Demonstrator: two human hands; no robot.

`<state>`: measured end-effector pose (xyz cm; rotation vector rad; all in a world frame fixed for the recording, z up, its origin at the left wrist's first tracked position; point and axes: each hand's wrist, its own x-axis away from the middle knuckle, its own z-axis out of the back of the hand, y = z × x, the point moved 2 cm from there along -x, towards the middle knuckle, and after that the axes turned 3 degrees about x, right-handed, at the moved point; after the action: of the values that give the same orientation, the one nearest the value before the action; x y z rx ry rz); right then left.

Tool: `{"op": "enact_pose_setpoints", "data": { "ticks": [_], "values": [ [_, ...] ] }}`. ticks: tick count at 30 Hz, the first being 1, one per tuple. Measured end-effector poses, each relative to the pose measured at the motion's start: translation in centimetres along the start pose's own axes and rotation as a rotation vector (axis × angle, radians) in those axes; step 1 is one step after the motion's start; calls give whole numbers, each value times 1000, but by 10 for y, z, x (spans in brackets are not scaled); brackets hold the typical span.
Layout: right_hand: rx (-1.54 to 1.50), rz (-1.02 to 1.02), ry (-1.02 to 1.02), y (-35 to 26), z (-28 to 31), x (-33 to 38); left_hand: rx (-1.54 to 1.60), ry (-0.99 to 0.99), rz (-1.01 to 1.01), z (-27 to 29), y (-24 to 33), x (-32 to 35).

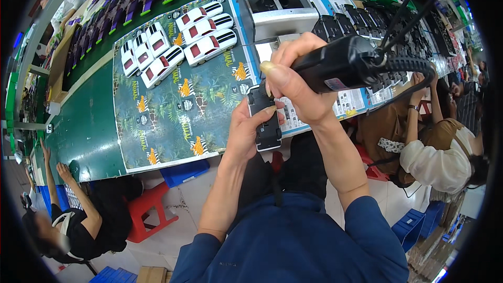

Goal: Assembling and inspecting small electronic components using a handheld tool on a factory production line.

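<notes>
My right hand (304, 86) is wrapped round a black electric screwdriver (338, 65), whose cable rises toward the upper right. Its tip is hidden behind my fingers, so contact cannot be made out. Just below, my left hand (242, 130) grips a toy car (269, 135) with its black underside turned up, at the table's front edge. Beyond my left hand, several white toy cars with black stripes (210, 47) stand in two groups on a jungle-print sheet (173, 118).
A silver metal box, apparently a screw feeder (285, 25), stands beyond my hands. Rows of black car chassis (361, 21) lie to its right. Purple-and-green items line a green conveyor (136, 8) at the back. Co-workers sit at left (86, 220) and right (440, 152), near a red stool (149, 212).
</notes>
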<state>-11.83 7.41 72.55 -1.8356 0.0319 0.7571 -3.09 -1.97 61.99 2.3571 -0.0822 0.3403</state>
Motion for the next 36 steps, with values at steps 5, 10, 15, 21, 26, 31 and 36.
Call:
{"op": "enact_pose_setpoints", "data": {
  "ticks": [5, 10, 15, 21, 26, 31, 36],
  "values": [
    [-54, 4, -28, 2, -1, -5, -16, -47, 8, 3, -1, -1],
    [-60, -41, -55, 2, -2, -2, -26, -38, 44, 5, 0, 0],
    [-96, -21, -20, 5, 0, 1, -9, -14, 17, 3, 0, -1],
    [-127, 19, -14, -1, 7, 0, -14, -35, -14, 2, -3, -1],
    [-292, 179, 61, -27, 37, -19, 189, 74, -51, 8, -4, -3],
    [-45, 237, 95, -30, 58, -41, 110, 44, -85, 7, -1, 3],
    [229, 242, 86, -17, 50, -39, 131, 55, -47, 4, 2, 2]
  ]
}}
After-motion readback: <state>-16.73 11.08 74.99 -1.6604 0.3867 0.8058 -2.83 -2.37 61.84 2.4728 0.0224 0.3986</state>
